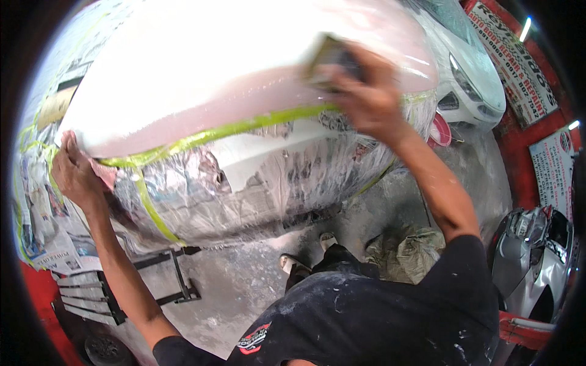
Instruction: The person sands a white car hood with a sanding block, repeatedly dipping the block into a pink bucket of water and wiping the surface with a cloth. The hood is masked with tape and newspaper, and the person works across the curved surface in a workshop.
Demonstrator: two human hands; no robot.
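Observation:
A car's front panel (201, 79), coated in white and pale pink primer, fills the upper middle and shines brightly at its top. My right hand (372, 91) is closed round a sanding block (326, 64) against the panel's right part; both are smeared by motion. At the panel's left corner my left hand (74, 168) lies with its fingers stretched onto the edge. A pinkish patch (105, 175) shows beside that hand; I cannot tell what it is. Yellow-green masking tape (244, 124) follows the panel's lower edge, above wrinkled plastic sheeting (274, 177).
Newspaper (64, 244) covers the car at far left, above a black metal stand (177, 277). A white car (467, 85) and pink basin (439, 130) are at right. A crumpled sack (409, 253) lies on the floor near my feet; a silver car part (531, 262) stands far right.

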